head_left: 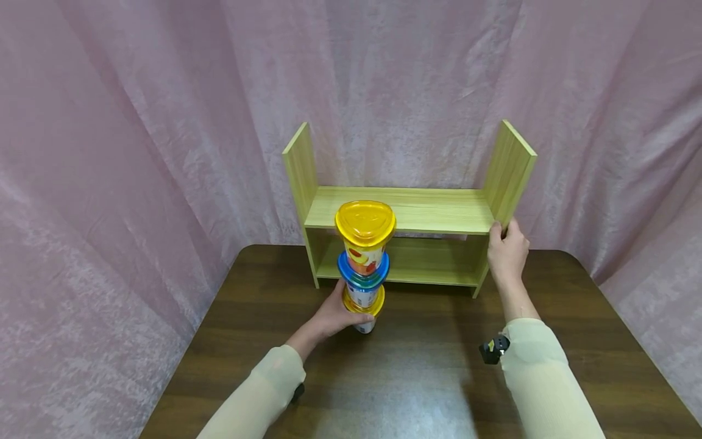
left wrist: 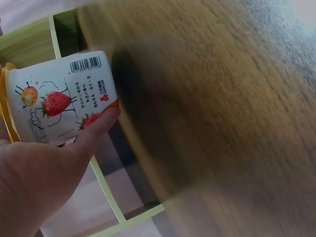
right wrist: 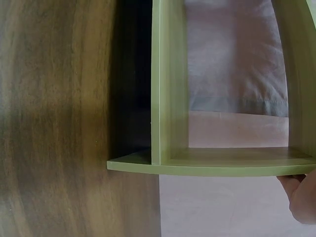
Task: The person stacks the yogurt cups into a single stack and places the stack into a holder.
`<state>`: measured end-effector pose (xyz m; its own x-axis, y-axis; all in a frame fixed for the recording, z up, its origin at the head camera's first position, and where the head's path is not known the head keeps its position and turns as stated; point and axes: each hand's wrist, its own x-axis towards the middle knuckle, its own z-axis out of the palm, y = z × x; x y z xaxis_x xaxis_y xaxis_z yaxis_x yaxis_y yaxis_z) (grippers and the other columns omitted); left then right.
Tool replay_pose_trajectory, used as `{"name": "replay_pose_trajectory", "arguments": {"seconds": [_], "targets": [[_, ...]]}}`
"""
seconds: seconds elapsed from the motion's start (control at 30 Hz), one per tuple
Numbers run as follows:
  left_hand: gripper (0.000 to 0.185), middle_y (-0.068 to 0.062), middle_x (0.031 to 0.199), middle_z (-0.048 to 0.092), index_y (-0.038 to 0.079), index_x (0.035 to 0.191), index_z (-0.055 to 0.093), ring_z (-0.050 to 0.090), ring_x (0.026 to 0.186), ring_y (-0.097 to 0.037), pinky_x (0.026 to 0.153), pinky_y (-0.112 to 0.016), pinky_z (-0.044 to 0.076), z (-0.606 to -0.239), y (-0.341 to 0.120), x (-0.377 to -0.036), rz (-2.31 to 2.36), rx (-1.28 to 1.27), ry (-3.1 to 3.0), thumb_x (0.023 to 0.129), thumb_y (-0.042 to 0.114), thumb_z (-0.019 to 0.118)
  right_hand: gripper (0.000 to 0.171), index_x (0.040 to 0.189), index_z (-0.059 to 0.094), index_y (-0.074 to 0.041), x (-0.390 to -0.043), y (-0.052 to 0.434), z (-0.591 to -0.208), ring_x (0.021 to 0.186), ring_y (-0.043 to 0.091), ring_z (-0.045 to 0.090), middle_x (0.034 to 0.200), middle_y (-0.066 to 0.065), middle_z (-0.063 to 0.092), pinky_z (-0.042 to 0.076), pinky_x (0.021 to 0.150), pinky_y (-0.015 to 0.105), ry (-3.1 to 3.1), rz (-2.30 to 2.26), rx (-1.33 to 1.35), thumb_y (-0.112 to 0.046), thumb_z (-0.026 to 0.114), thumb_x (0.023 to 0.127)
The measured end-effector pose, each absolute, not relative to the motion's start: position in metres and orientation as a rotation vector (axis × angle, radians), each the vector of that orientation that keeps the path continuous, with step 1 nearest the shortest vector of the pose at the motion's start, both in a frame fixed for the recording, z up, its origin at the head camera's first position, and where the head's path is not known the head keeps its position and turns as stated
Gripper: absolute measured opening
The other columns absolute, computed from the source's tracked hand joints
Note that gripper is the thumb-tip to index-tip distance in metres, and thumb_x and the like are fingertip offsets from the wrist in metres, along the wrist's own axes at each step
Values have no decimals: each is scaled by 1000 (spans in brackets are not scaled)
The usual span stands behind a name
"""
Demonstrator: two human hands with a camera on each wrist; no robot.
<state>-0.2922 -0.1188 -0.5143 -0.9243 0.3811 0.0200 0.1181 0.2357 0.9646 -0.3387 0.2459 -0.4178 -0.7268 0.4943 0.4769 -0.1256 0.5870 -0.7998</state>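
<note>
Wooden shelf [head_left: 408,210] is gripped at its right side panel by the right hand [head_left: 507,253]; the bottom cup [left wrist: 64,96] of a stack is held by the left hand [head_left: 334,314].

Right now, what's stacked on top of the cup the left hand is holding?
On the bottom cup gripped by the left hand sit a blue-lidded cup and a yellow-lidded cup on top. The contents are hidden by the lids.

barcode on white cup [left wrist: 64,98], print too small
</note>
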Motion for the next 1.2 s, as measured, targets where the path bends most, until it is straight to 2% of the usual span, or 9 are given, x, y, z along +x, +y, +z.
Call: {"name": "replay_pose_trajectory", "arguments": {"seconds": [0.27,0.4,0.5,0.7,0.9,1.03,1.2], "targets": [[94,-3,138,52,28,151,27,54,124,-25,109,-52,42,-512,-116,-290,1744,526,2283,81,24,88,31,103,59,0,-341,244,-420,80,44,52,87,27,60,43,75,57,-2106,1151,-286,-28,46,104],[95,-1,139,52,29,151,26,53,125,-25,109,-51,41,-508,-116,-291,1730,546,2294,80,23,89,31,103,58,0,-341,242,-420,79,43,51,85,26,59,42,73,53,-2109,1156,-287,-28,46,104],[97,-2,139,52,27,152,26,53,125,-26,109,-53,41,-501,-116,-291,1716,539,2295,79,20,89,31,101,57,0,-341,240,-419,78,42,51,84,26,57,41,72,52,-2105,1159,-281,-28,45,104],[92,-6,139,53,19,152,27,54,125,-28,108,-53,42,-470,-115,-280,1684,557,2290,82,16,87,30,101,59,2,-343,237,-418,80,45,52,87,29,60,43,75,58,-2077,1156,-261,-26,47,104],[92,-5,139,54,20,152,28,55,124,-26,107,-51,43,-456,-113,-277,1676,579,2313,82,19,87,31,102,59,2,-342,235,-418,75,40,51,80,24,57,42,68,51,-2086,1153,-256,-26,46,104],[90,-4,138,55,19,151,29,56,123,-25,106,-49,45,-452,-111,-276,1649,581,2336,82,21,87,31,103,59,2,-343,236,-419,78,43,52,84,27,59,44,73,57,-2082,1154,-252,-26,47,104],[88,-5,138,56,19,151,30,56,122,-25,105,-49,46,-444,-107,-274,1640,594,2345,83,20,86,31,103,59,3,-343,236,-419,78,43,52,84,27,60,44,73,57,-2076,1153,-245,-26,47,104]]}}
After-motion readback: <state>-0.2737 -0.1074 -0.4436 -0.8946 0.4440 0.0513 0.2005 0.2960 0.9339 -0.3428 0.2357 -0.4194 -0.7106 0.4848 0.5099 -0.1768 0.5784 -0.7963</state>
